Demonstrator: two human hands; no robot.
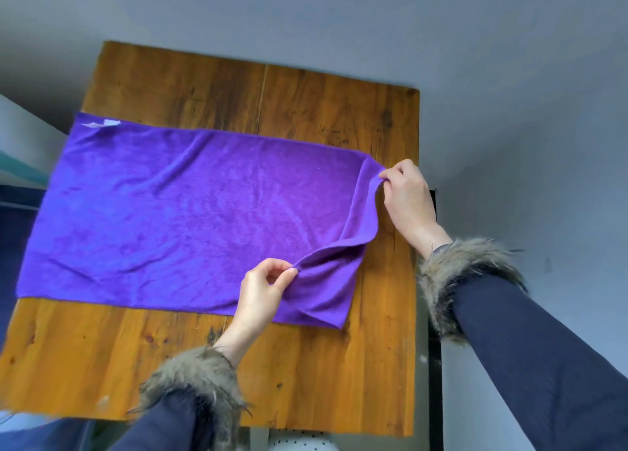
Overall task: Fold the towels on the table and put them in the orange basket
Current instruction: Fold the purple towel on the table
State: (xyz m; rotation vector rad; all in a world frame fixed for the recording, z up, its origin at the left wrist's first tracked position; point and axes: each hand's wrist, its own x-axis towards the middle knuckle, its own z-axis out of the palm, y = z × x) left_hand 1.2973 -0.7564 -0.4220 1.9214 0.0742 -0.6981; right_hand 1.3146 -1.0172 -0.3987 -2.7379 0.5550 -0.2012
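A purple microfibre towel (176, 212) lies spread across a worn, knotty wooden counter (306, 365), its 9 o'clock end overhanging the edge. It looks soft, light and limp, best taken by its corners. The left hand (263, 289) pinches the near corner at 5 o'clock. The right hand (406, 199) pinches the far corner at 3 o'clock, lifting that short edge. Fur cuffs (465, 274) trim both dark sleeves.

Purple towel (176, 212) soft matt plush cloth; table (306, 365) glossy varnished knotty wood; sleeve cuffs (193, 379) shaggy fur
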